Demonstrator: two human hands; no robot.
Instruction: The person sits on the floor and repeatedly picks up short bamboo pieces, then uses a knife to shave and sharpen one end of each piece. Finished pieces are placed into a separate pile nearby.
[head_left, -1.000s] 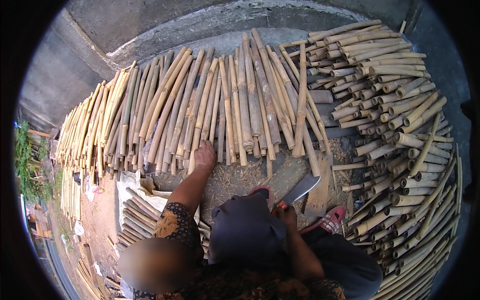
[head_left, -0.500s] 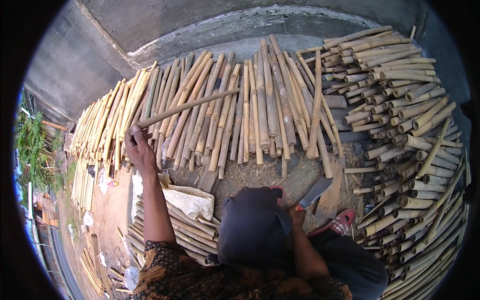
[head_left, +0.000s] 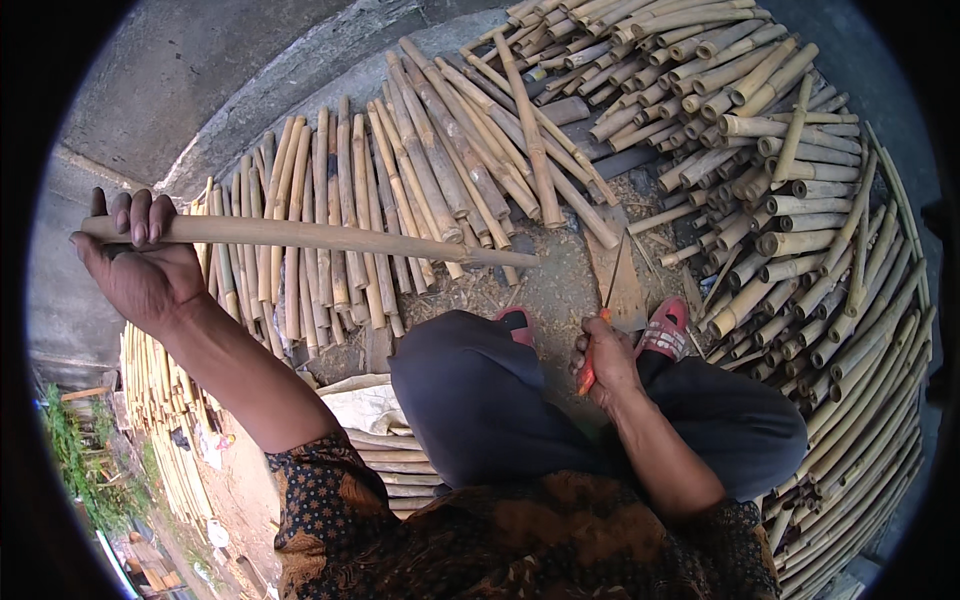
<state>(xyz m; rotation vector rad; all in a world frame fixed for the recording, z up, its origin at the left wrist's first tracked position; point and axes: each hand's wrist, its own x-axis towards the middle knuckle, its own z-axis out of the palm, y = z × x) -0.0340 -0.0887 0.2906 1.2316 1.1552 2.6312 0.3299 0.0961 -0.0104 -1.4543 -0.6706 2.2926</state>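
Note:
My left hand [head_left: 150, 262], raised at the left, is closed around one end of a bamboo pole [head_left: 330, 236]. The pole slants slightly down to the right, and its far end hangs over the ground in front of my knees. In my right hand [head_left: 612, 362], near my right knee, is a machete [head_left: 587, 376] by its orange handle. Its blade points away from me and is seen almost edge-on. Beneath the blade lies a flat wooden board [head_left: 612, 272] on the ground, between the rows of bamboo and my feet.
Cut bamboo poles [head_left: 340, 200] lie side by side before a grey concrete wall [head_left: 200, 75]. A tall bamboo stack [head_left: 780, 200] rises at the right. A pale sack [head_left: 365, 405] covers more poles beside my left knee. Pink sandals [head_left: 668, 328] are on my feet.
My left hand has swung farther left and up with the bamboo pole, whose far end now sits lower. My right hand has turned the machete from broadside to nearly edge-on. The view has rotated.

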